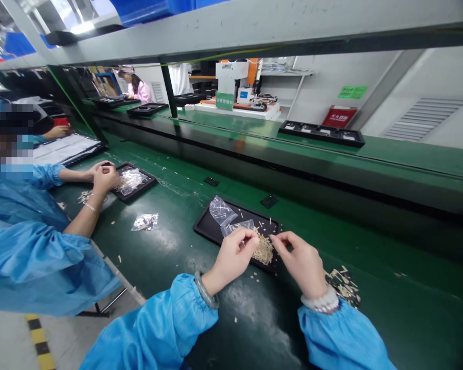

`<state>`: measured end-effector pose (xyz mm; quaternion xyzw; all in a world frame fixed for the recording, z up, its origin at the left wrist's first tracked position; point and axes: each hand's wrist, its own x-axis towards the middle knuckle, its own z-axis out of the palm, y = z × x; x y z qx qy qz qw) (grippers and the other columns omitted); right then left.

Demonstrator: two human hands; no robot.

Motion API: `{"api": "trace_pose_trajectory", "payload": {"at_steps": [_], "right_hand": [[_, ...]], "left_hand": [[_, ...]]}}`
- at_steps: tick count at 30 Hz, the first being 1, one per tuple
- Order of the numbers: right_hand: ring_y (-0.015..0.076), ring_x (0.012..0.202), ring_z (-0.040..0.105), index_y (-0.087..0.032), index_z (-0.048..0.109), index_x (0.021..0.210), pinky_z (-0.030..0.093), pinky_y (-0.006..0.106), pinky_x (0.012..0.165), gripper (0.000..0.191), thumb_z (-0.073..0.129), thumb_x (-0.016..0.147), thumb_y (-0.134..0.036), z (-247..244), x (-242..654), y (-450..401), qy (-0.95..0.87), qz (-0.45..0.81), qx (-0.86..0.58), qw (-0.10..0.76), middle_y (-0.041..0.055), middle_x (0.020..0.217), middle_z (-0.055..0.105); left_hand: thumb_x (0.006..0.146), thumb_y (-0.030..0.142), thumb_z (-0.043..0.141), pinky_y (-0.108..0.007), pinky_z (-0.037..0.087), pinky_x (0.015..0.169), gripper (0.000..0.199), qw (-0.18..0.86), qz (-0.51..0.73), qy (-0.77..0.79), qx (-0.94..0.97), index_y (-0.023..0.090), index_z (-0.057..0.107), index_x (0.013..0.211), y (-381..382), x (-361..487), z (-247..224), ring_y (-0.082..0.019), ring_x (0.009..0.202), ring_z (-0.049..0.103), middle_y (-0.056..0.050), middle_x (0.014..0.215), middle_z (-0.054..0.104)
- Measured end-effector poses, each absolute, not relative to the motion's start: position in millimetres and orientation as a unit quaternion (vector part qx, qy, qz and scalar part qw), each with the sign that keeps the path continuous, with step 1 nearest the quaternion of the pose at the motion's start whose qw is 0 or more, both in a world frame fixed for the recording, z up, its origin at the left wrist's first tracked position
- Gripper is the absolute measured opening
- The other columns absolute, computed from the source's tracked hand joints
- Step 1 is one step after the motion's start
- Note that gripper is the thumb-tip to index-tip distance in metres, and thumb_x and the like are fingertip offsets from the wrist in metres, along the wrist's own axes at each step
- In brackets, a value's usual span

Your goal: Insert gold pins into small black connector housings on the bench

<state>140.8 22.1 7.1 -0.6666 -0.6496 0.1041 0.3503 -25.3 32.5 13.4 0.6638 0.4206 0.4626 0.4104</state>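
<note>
In a workshop, beneath a pale overhead shelf [254,25], along a green counter [165,257]: a black tray [207,225] with a heap of small tan strips [264,252] toward its right end, beside clear plastic bags [220,209]. Above the heap, left hand [233,252] and right hand [303,263], near each other but apart, fingertips drawn in; impossible to tell at this size whether closed on a strip. Beside the right wrist, a second scatter of strips. Apparently at the stage of handling single strips; next, probably calling for a light, precise fingertip pinch, clear of neighbouring pieces.
</note>
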Motion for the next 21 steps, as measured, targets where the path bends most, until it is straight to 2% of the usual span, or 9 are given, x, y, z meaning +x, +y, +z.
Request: {"api": "trace_pose_trajectory", "payload": {"at_steps": [3,6,11,17,21], "right_hand": [[0.0220,0.080,0.060,-0.022,0.065,0.085,0.046,0.035,0.068,0.019,0.047,0.082,-0.025,-1,142,23,-0.717,0.037,-0.626,0.306,0.0041,0.081,0.067],[0.0211,0.088,0.060,-0.024,0.065,0.094,0.046,0.036,0.075,0.024,0.046,0.082,-0.018,-2,142,23,-0.735,0.053,-0.603,0.307,0.0027,0.089,0.068],[0.0225,0.091,0.060,-0.023,0.065,0.092,0.046,0.038,0.080,0.020,0.051,0.083,-0.034,4,142,23,-0.711,0.142,-0.589,0.358,0.0046,0.094,0.068],[0.0210,0.081,0.063,-0.019,0.065,0.093,0.048,0.035,0.075,0.026,0.053,0.082,-0.038,11,140,23,-0.622,0.330,-0.580,0.411,0.0056,0.087,0.070],[0.0193,0.079,0.062,-0.017,0.066,0.085,0.047,0.031,0.072,0.028,0.057,0.078,-0.043,22,134,19,-0.582,0.415,-0.556,0.424,0.0052,0.084,0.069]], "left_hand": [[0.086,0.029,0.045,-0.021,0.037,0.057,0.020,0.405,0.454,0.426,0.670,0.015,0.057,0.077,33,-25,13,-0.011,0.065,0.047,-0.001,0.074,0.054],[0.087,0.026,0.044,-0.022,0.038,0.059,0.018,0.388,0.433,0.429,0.692,0.016,0.056,0.078,32,-26,13,-0.011,0.067,0.047,0.000,0.074,0.053],[0.086,0.022,0.044,-0.024,0.040,0.067,0.012,0.348,0.398,0.425,0.734,0.018,0.054,0.081,30,-26,13,-0.014,0.074,0.049,-0.001,0.079,0.053],[0.087,0.020,0.043,-0.025,0.040,0.070,0.010,0.337,0.386,0.428,0.745,0.018,0.051,0.081,30,-25,12,-0.014,0.077,0.049,0.000,0.080,0.052],[0.087,0.020,0.043,-0.024,0.040,0.070,0.011,0.339,0.387,0.417,0.749,0.018,0.051,0.081,29,-26,12,-0.014,0.078,0.049,0.000,0.081,0.052]]}}
